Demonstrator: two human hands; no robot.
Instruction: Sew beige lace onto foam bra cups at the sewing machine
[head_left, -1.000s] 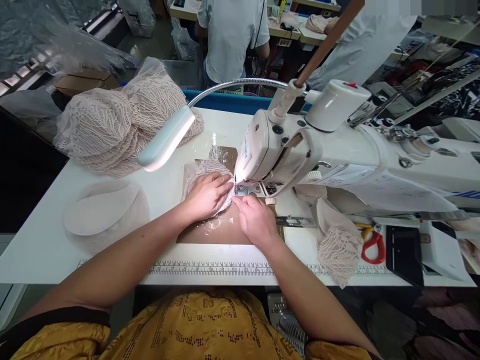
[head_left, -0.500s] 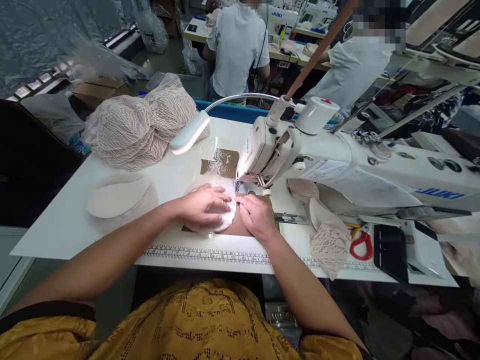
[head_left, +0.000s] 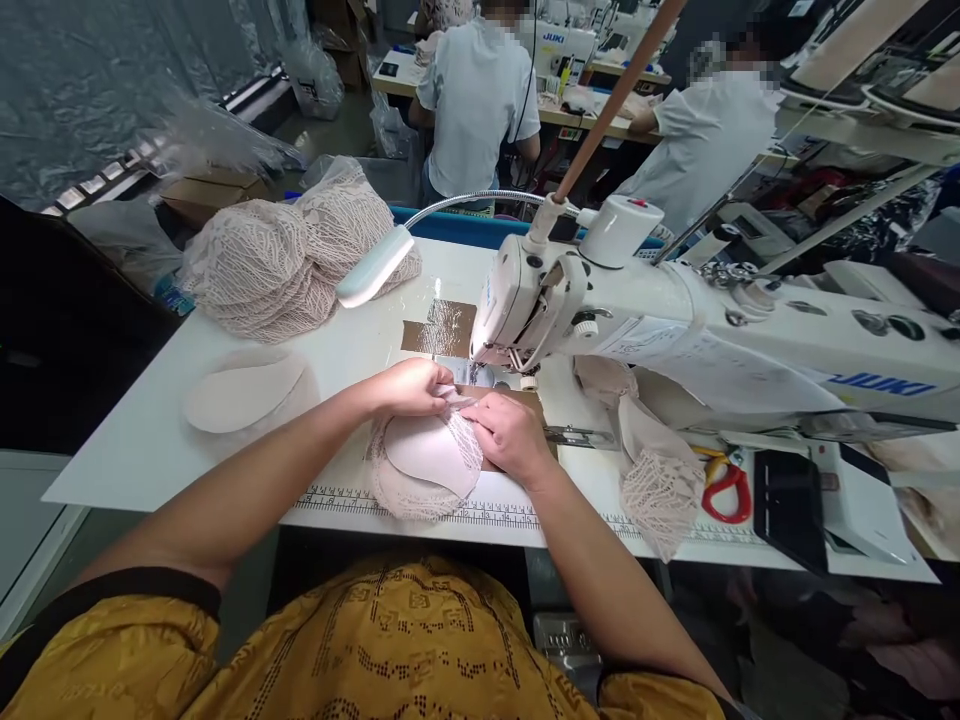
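Observation:
Both hands hold a lace-edged fabric cup piece [head_left: 424,450] just in front of the sewing machine [head_left: 517,310]. My left hand [head_left: 416,388] is closed on its upper edge, the fingers pinching the gathered cloth. On the right side of that edge, my right hand [head_left: 508,437] pinches the fabric between thumb and fingers. The smooth pale inner side of the piece faces up, and its lower lace rim lies over the printed ruler [head_left: 517,515] at the table's front. The hands are close together, just short of the needle area.
Stacked lace cups [head_left: 255,270] stand at the back left, with a pale cup piece [head_left: 247,395] nearer. A lamp [head_left: 375,265] arches over the table [head_left: 142,420]. To the right lie a lace piece [head_left: 660,495], red-handled scissors [head_left: 727,492] and a dark phone-like object [head_left: 787,505]. Two people sit beyond.
My left hand has gone from lying flat on the piece to pinching its upper edge. The piece has come towards me, its smooth inner side now showing. My right hand has shifted slightly nearer me.

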